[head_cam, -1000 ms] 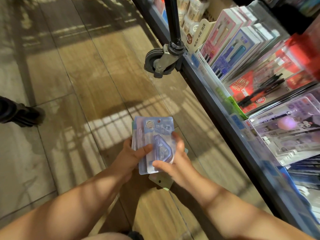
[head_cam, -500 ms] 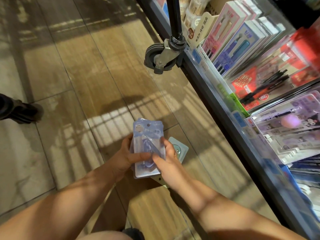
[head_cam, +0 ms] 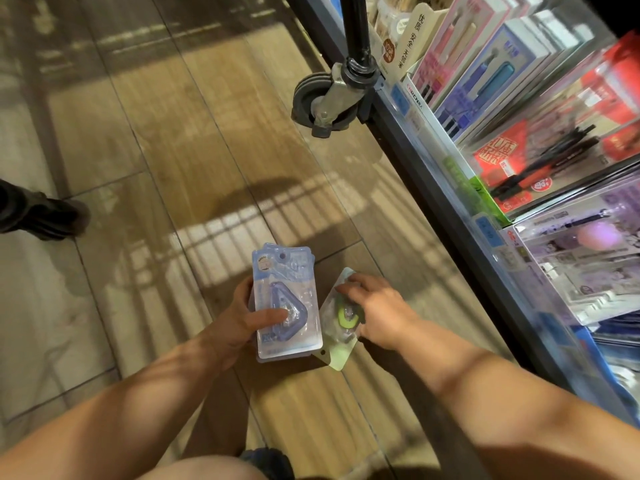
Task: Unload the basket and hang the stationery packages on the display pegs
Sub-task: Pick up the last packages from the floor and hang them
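Left hand (head_cam: 239, 320) fingers hide behind the blue package stack (head_cam: 294, 271); the right hand (head_cam: 377, 313) covers much of the green package (head_cam: 337, 355). A dark shoe (head_cam: 41, 216) is cropped at the left edge.

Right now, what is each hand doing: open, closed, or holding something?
Left hand: holds the stack of blue packages, thumb across the front.
Right hand: grips the green package, fingers curled over it, beside the stack.

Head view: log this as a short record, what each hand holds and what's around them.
left hand: holds blue package stack, thumb across the front
right hand: grips green package, tilted, right of the stack
shelf: right side, stocked with pen packs
caster wheel: beside the shelf edge
floor: wooden planks
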The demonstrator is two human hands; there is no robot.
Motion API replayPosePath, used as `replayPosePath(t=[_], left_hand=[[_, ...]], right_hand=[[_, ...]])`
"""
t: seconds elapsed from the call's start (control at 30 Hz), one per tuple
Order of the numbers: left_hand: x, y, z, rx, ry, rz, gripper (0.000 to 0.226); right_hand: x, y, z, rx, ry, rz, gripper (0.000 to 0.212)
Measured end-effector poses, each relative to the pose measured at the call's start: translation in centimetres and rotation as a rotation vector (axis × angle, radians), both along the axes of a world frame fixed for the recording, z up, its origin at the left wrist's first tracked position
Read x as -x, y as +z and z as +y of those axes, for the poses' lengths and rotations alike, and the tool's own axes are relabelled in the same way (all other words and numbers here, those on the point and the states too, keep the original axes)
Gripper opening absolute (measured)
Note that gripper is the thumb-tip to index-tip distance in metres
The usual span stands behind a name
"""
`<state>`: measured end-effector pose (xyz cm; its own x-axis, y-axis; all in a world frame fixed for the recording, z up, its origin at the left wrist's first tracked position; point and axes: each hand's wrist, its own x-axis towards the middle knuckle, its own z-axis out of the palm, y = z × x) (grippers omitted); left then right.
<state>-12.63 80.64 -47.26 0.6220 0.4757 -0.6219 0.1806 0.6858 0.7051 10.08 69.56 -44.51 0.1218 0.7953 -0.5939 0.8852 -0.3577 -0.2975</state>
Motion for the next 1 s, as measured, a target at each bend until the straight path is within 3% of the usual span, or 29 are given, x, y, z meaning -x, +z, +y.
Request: replayPosePath(t=[0.13,0.27,0.4,0.53,0.7,0.8,0.93,1.0], left_hand=[[-0.2,0.0,-0.1,0.005,-0.009,0.003,0.096],[-0.6,0.6,-0.1,-0.008,-0.007,-0.003,0.089],[-0.9,0.6,-0.2,-0.013,0.008,0.020,0.108],[-1.1,0.5,-0.3,-0.010,0.013,0.024,0.097],[-1.5,1.2,-0.5,-0.001,0.015,0.006,0.089],[-2.2,2.3,-0.6,-0.021,0.024,-0.014,0.104],[-4.1,5.0,-0.1,-0.083,0.056,-0.044,0.084],[-5.3,7.2,0.1,-0.135,0.041,-0.069,0.087]], right_hand=[[-0.5,-0.4,0.1,0.036,0.020,-0.133,0.076],[-1.0,-0.3,-1.2,0.040,-0.155,-0.213,0.080],[-1.2,-0.6,-2.3,0.027,-0.212,-0.228,0.067],[-0.8,-0.6,-2.4,0.012,-0.326,-0.154,0.058],[0.0,0.9,-1.8,-0.090,-0.705,-0.041,0.037],[0.6,2.4,-1.6,-0.284,-0.928,0.070,0.047],[0.9,5.7,-1.3,-0.547,-1.103,0.298,0.051],[0.7,8.4,-1.4,-0.649,-1.091,0.367,0.059]])
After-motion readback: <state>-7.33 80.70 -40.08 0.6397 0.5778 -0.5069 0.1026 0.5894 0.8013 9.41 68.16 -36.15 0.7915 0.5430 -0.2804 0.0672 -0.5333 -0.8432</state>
